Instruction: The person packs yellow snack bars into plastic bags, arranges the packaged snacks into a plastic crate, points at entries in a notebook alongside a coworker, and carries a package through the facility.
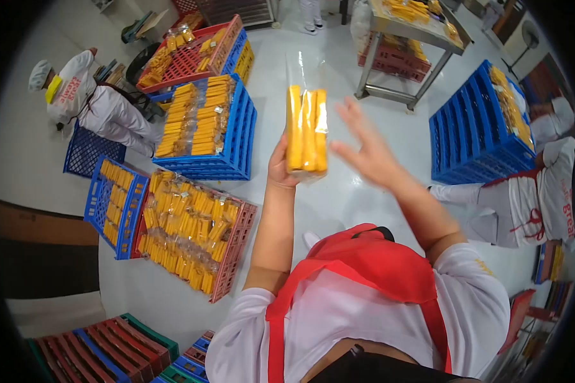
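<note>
In the middle of the head view, a clear plastic bag of yellow sticks (309, 131) stands upright, its upper part unfilled. My left hand (281, 165) is wrapped round its lower left side. To the right of the bag, and apart from it, my right hand (366, 145) is raised with the fingers spread; motion blurs it slightly. Nothing shows in that hand. What the yellow sticks are made of, I cannot tell.
Stacked blue crates (239, 137) and a red crate (227, 268), filled with similar bags, are at left. More blue crates (469, 137) stand right, near a metal table (421, 29). Co-workers are at left (112, 105) and right (524, 207).
</note>
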### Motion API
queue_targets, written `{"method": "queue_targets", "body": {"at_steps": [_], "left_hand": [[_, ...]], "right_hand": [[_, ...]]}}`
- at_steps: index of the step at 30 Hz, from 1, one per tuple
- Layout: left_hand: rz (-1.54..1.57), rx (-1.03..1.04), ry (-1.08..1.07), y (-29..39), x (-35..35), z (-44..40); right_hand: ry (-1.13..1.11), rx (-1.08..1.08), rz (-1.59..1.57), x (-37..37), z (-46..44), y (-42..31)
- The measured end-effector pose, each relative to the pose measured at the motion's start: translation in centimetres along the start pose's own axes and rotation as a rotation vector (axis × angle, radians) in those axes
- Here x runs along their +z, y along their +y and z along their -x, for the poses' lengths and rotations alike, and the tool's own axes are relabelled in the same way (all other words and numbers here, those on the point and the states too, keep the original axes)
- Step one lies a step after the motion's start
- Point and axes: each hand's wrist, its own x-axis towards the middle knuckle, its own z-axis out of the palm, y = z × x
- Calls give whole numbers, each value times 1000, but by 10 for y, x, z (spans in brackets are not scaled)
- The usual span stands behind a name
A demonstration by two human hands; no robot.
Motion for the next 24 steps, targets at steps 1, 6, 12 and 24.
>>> {"method": "queue_targets", "body": {"at_steps": [1, 6, 12, 24], "left_hand": [[8, -15, -2, -1, 6, 5], [171, -249, -332, -19, 38, 23], [289, -208, -133, -51, 63, 60], [-213, -76, 153, -119, 112, 134]], "right_hand": [[106, -33, 0, -11, -10, 5], [-98, 113, -418, -66, -41, 26], [-17, 199, -520, -118, 42, 12], [-298, -112, -211, -143, 213, -49]]}}
